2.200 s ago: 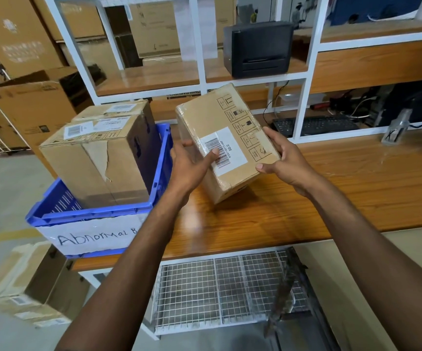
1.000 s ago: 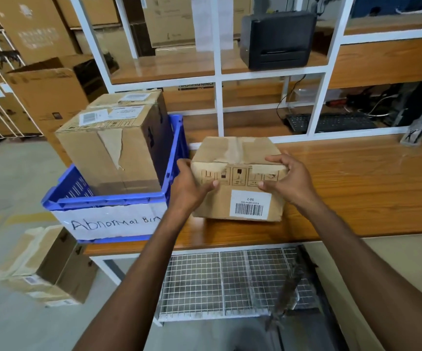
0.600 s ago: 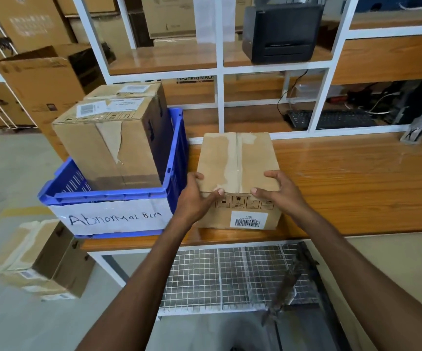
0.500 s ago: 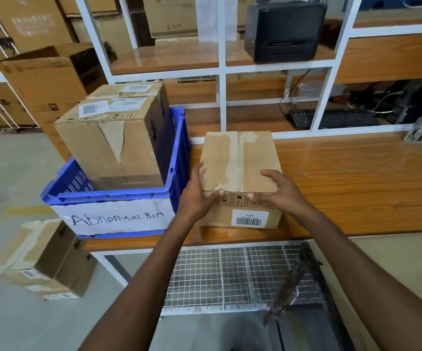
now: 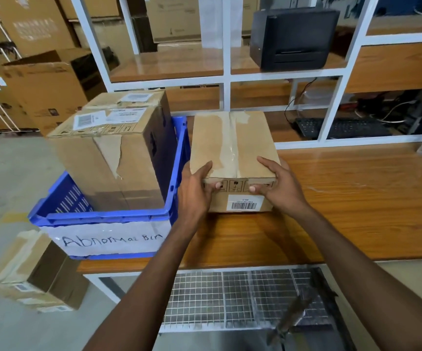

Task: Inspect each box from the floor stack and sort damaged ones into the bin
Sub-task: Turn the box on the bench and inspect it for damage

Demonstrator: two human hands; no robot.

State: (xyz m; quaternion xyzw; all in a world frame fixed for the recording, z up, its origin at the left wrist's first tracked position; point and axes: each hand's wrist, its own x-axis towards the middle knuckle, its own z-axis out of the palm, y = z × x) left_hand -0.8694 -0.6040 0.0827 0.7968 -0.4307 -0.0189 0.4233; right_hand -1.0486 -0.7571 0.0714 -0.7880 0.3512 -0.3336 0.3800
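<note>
**Both hands on a taped box beside the bin**

A small cardboard box [image 5: 232, 148] sits on the wooden worktop [image 5: 356, 198], just to the right of the blue bin [image 5: 103, 219] and close against its wall. The left hand [image 5: 194, 191] grips the box's near left corner and the right hand [image 5: 278, 188] grips its near right corner. On each, the fingers lie over the top and the thumb presses the front face. A strip of wrinkled tape runs along the top seam, and a barcode label [image 5: 244, 202] faces the person, printed upside down.

The bin carries a white sheet [image 5: 108, 239] handwritten "Abnormal Bin". A larger box [image 5: 111, 153] stands inside it, with tape peeling down its front. More boxes [image 5: 32, 274] lie on the floor to the left, below the worktop's edge. A black printer [image 5: 293, 39] stands on the upper shelf and a keyboard [image 5: 341, 127] lies behind the white frame.
</note>
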